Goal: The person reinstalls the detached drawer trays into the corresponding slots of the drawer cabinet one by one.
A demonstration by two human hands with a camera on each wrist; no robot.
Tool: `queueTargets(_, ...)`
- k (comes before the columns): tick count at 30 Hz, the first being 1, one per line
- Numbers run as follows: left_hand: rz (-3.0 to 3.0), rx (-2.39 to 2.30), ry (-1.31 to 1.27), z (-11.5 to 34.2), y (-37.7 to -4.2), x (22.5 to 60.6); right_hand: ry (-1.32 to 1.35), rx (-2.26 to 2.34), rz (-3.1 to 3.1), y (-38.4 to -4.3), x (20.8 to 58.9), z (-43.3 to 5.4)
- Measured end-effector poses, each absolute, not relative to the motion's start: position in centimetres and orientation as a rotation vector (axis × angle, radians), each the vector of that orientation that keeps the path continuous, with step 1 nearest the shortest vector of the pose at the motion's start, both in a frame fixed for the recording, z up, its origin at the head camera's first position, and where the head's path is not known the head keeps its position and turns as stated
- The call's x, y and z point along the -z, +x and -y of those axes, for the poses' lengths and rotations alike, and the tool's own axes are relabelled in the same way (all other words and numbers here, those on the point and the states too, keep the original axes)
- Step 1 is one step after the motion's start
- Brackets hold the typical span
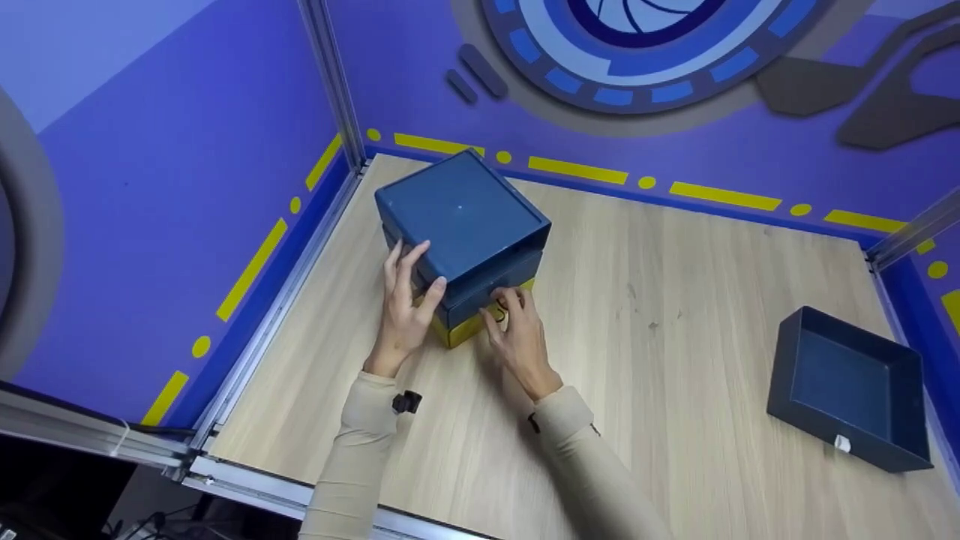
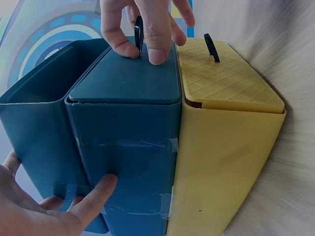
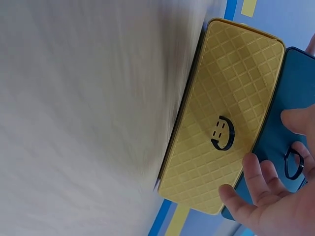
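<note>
A small drawer stack stands near the table's back left corner: an open blue tray (image 1: pixel 461 214) on top, a blue drawer (image 1: pixel 487 289) under it and a yellow drawer (image 1: pixel 469 328) at the bottom. My left hand (image 1: pixel 411 281) presses flat against the stack's left side, fingers straight (image 2: pixel 93 194). My right hand (image 1: pixel 504 304) is at the front and pinches the blue drawer's black ring handle (image 2: pixel 139 34) between thumb and fingers. The blue drawer front (image 2: pixel 125 81) sits flush. The yellow drawer front (image 3: pixel 231 98) has its own ring handle (image 3: pixel 222 132), which nothing touches.
A separate open blue tray (image 1: pixel 851 386) with a small white tag lies at the table's right edge. Purple walls and metal frame posts (image 1: pixel 330 82) close the table at the back and left. Bare wooden tabletop (image 1: pixel 675 337) lies between the stack and that tray.
</note>
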State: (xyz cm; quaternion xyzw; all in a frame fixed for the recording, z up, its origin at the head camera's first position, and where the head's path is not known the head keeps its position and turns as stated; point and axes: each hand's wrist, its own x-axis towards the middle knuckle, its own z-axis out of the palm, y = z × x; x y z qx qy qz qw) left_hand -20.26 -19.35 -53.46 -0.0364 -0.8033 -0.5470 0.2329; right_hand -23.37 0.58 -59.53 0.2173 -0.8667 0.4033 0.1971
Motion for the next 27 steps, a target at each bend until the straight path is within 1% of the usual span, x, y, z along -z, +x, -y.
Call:
queueTargets(7,2.202,1.498,-0.107,19.4,-20.5,53.5,0.633,-1.128,2.452,-23.5,59.3,-1.0)
queueTargets(14,2.188,1.493,-0.117,19.3,-20.3,53.6,0.647,-1.141,2.402,-22.7,58.6,-2.3)
queueTargets(20,2.197,1.506,-0.113,19.0,-20.3,53.7,0.632,-1.104,2.396,-21.7,58.2,-5.6)
queueTargets(27,2.199,1.528,-0.102,19.3,-20.4,53.6,0.5,-1.054,2.481,-20.9,58.1,-10.2)
